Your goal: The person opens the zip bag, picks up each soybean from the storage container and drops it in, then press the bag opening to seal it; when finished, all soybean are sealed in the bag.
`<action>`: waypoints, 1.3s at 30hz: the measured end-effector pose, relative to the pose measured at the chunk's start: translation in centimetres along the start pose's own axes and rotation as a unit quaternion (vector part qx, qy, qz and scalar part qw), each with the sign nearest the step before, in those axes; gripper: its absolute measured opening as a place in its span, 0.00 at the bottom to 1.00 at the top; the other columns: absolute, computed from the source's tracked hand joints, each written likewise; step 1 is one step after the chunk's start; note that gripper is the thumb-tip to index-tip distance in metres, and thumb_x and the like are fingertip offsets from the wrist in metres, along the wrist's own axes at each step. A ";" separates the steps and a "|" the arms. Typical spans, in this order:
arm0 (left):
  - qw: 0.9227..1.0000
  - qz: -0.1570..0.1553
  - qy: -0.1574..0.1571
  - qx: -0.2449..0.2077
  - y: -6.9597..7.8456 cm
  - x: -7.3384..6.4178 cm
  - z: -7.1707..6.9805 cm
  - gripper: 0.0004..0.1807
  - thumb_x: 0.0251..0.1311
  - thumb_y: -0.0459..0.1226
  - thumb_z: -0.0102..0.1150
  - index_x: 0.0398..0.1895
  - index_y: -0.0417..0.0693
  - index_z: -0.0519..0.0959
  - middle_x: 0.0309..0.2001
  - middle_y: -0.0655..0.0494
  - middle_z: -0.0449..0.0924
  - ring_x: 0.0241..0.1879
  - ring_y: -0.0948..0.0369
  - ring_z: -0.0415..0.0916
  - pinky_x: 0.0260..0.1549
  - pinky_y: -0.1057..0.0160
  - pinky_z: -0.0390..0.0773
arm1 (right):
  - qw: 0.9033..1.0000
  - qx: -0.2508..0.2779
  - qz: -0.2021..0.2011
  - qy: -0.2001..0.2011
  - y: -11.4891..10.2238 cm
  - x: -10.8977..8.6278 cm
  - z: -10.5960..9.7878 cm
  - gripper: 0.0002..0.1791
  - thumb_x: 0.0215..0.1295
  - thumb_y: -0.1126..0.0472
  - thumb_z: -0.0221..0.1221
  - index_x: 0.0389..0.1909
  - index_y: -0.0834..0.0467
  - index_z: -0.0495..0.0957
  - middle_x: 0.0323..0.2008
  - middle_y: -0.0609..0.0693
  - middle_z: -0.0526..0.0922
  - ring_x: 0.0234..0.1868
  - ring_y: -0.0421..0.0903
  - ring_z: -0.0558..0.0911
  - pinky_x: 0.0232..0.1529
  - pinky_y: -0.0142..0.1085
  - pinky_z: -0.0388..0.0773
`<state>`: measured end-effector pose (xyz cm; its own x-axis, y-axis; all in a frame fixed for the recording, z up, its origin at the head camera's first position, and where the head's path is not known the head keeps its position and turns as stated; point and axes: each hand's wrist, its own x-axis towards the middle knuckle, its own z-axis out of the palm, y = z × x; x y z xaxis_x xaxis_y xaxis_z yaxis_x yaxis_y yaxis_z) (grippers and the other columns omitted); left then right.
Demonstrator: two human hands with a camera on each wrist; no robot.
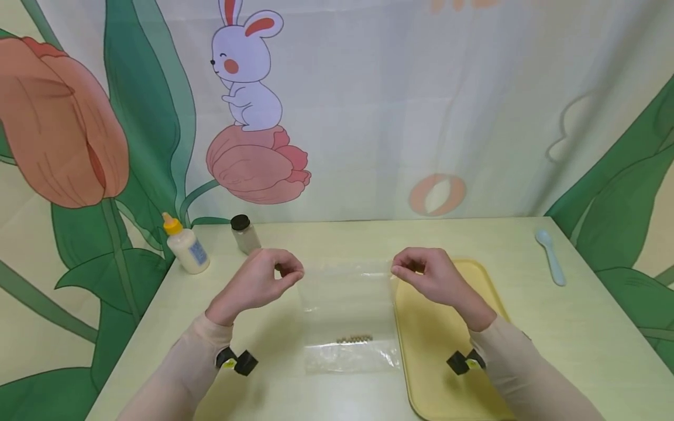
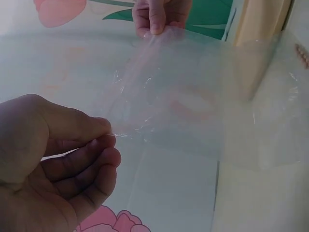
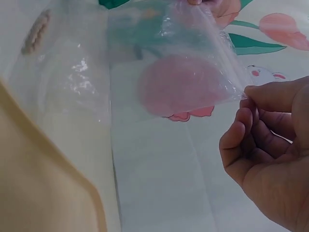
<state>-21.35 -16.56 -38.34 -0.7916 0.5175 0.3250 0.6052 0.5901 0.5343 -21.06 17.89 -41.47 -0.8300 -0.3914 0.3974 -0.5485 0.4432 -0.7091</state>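
A clear plastic bag (image 1: pixel 347 310) is stretched between my two hands. Several small brown beads (image 1: pixel 354 339) lie in a row near its lower end. My left hand (image 1: pixel 265 278) pinches the bag's upper left corner between thumb and forefinger. At the upper right corner, my right hand (image 1: pixel 429 275) pinches the film the same way. In the left wrist view the bag (image 2: pixel 183 96) spans from the left hand (image 2: pixel 63 154) to the right hand (image 2: pixel 161 14). The right wrist view shows the beads (image 3: pixel 36 32) in the far end of the film, away from the right hand (image 3: pixel 270 140).
A yellow tray (image 1: pixel 437 351) lies under and beside my right forearm. Behind my left hand stand a black-capped jar (image 1: pixel 246 237) and a white glue bottle (image 1: pixel 189 251) with a yellow top. A light blue spoon (image 1: pixel 550 257) rests at the far right. A printed curtain (image 1: pixel 358 117) hangs behind the table.
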 end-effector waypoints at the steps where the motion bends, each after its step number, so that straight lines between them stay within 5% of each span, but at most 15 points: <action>1: 1.000 -0.002 -0.002 0.002 -0.2 0.3 0.1 0.04 0.57 0.33 0.67 0.27 0.51 0.84 0.25 0.64 0.79 0.26 0.68 0.73 0.32 0.67 0.78 | 1.000 -0.007 -0.001 -0.001 0.3 0.2 0.0 0.03 0.64 0.63 0.63 0.31 0.57 0.83 0.26 0.45 0.80 0.25 0.39 0.73 0.27 0.32 0.73; 16: 0.998 -0.044 -0.048 -0.014 -5.6 3.0 3.9 0.02 0.59 0.34 0.65 0.32 0.44 0.85 0.27 0.60 0.81 0.27 0.65 0.74 0.30 0.69 0.77 | 0.995 -0.071 0.047 -0.049 5.1 2.4 1.4 0.03 0.63 0.62 0.63 0.32 0.58 0.84 0.26 0.43 0.81 0.26 0.39 0.73 0.29 0.30 0.72; 25: 0.995 -0.075 -0.062 -0.024 -6.6 3.8 4.7 0.03 0.60 0.35 0.64 0.32 0.46 0.85 0.29 0.59 0.83 0.28 0.65 0.75 0.31 0.68 0.77 | 0.992 -0.085 0.068 -0.069 6.9 3.3 1.8 0.04 0.64 0.61 0.63 0.31 0.56 0.84 0.27 0.44 0.83 0.26 0.40 0.75 0.30 0.31 0.74; 32: 0.992 -0.106 -0.071 -0.018 -8.6 5.5 6.0 0.07 0.63 0.35 0.61 0.37 0.42 0.86 0.31 0.57 0.84 0.30 0.64 0.75 0.31 0.67 0.76 | 0.982 -0.125 0.106 -0.097 8.8 5.0 2.2 0.09 0.66 0.60 0.59 0.36 0.60 0.85 0.30 0.47 0.85 0.29 0.40 0.77 0.33 0.35 0.76; 39: 0.987 -0.132 -0.095 -0.002 -10.7 6.9 7.2 0.07 0.63 0.35 0.60 0.39 0.41 0.86 0.33 0.55 0.85 0.30 0.64 0.75 0.32 0.66 0.77 | 0.967 -0.168 0.135 -0.134 10.5 6.9 3.1 0.07 0.62 0.59 0.62 0.28 0.55 0.85 0.25 0.45 0.84 0.25 0.41 0.75 0.30 0.33 0.73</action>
<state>-32.66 -14.80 -47.46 -0.8912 0.4531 0.0231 0.3796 0.7169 0.5848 -32.24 17.33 -47.93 -0.9162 -0.3999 0.0259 -0.3542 0.7778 -0.5193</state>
